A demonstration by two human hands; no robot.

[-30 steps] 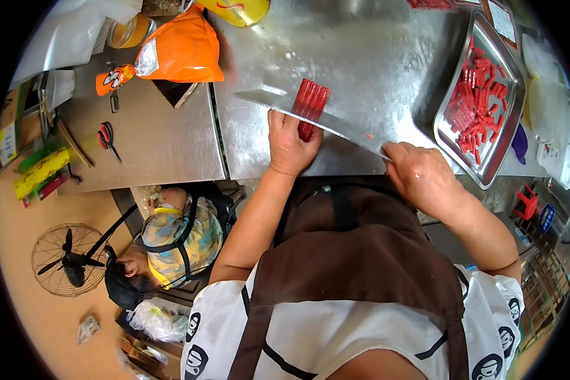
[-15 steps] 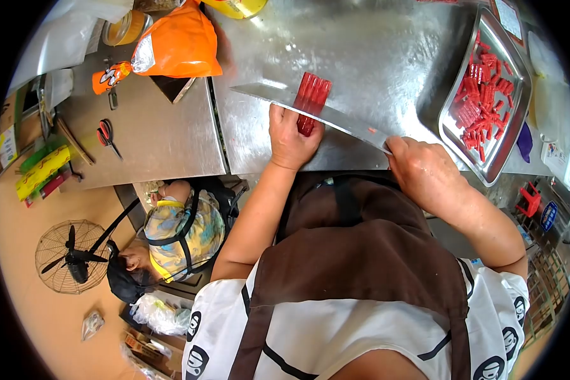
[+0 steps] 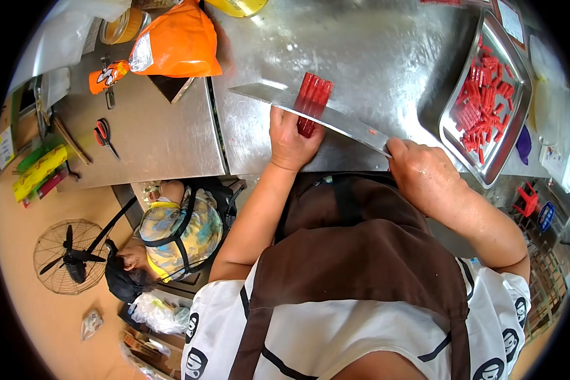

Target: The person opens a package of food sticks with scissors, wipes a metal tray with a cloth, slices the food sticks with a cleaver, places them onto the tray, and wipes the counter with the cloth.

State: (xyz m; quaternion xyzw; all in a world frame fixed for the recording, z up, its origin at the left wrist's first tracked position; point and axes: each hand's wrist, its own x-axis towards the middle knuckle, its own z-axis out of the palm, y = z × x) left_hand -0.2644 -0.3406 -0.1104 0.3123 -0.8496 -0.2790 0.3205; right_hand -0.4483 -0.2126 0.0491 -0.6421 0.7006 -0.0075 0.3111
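A bundle of red sticks (image 3: 314, 92) lies side by side on the steel table (image 3: 361, 38), near its front edge. My left hand (image 3: 294, 140) is closed round the near end of the bundle. In my right hand (image 3: 418, 166) is the handle end of a long knife (image 3: 351, 128). Its blade lies across the bundle, just beyond my left fingers, with the tip pointing left. A small red bit sticks to the blade near my right hand. Whether the blade has cut into the sticks cannot be made out.
A metal tray (image 3: 450, 130) with many short red pieces stands at the right. On the left are an orange bag (image 3: 180, 44), scissors (image 3: 105, 137) and a yellow packet (image 3: 41, 172). Another person (image 3: 180, 231) sits at the lower left beside a fan (image 3: 73, 256).
Over the last second the view has shifted slightly, moving the tray a little up and right. The knife still lies across the bundle, and both hands keep their holds.
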